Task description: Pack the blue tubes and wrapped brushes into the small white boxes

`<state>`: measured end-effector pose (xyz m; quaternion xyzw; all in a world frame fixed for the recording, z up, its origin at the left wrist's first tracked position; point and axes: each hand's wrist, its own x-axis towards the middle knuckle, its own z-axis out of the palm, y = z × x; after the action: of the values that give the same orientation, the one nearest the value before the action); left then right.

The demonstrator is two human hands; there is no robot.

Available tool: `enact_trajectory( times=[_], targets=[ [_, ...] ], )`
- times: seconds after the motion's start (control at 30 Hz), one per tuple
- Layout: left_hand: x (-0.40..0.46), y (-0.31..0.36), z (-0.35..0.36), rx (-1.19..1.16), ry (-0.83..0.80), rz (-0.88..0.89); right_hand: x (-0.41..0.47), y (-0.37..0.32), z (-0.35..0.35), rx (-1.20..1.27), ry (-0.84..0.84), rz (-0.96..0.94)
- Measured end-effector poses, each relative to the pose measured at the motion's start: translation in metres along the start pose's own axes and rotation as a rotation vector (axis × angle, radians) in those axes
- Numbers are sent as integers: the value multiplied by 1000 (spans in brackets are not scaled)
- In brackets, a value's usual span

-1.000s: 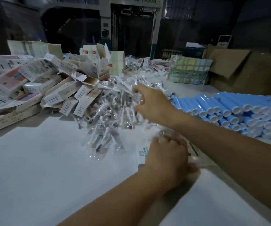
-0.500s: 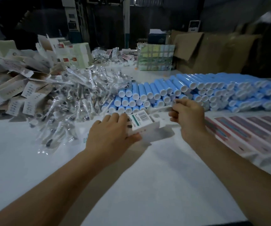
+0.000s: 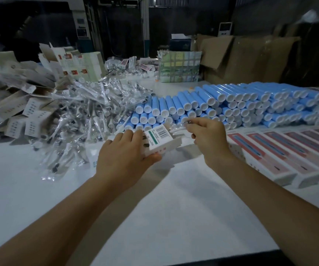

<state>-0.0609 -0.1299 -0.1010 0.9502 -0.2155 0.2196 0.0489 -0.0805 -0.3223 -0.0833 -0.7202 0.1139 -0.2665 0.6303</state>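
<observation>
I've got the small white box (image 3: 159,140) gripped in L hand (image 3: 125,156); R hand (image 3: 207,138) pinches a wrapped brush (image 3: 180,125). Looks light, film prob slippery, so pinch near brush body.

Glossy plastic wrapped brushes (image 3: 89,116), matt cardboard box (image 3: 159,140)

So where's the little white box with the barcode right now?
The box sits mid-frame in the head view, gripped by the left hand, just in front of the blue tubes, with the right hand beside it.
</observation>
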Motion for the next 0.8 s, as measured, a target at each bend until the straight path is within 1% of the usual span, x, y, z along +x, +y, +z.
enact_trajectory(
  times=[0.07,0.17,0.23,0.33,0.4,0.47,0.53,0.6,0.67,0.8],
  targets=[
    [-1,1,0,3,3,18,-4,1,6,-5,-22,-30],
    [0,1,0,-2,-8,33,-11,4,12,-119,-37,-127],
    [0,2,0,-7,-13,46,-16,4,15,-160,-89,-166],
    [1,1,0,-30,-6,47,-16,2,15,-56,-171,-115],
    [2,0,0,-34,-5,32,-14,0,10,-24,-104,-140],
    [3,-1,0,-37,2,3,-12,-2,3,-108,21,-241],
    [3,-4,0,-49,19,-41,-15,-3,0,-139,85,-299],
    [4,-7,1,-52,34,-80,-18,-3,1,-164,55,-288],
    [6,-9,2,-50,42,-100,-23,-1,8,-216,-18,-254],
    [7,-10,5,-26,51,-84,-30,2,18,-240,-84,-223]
  ],
)
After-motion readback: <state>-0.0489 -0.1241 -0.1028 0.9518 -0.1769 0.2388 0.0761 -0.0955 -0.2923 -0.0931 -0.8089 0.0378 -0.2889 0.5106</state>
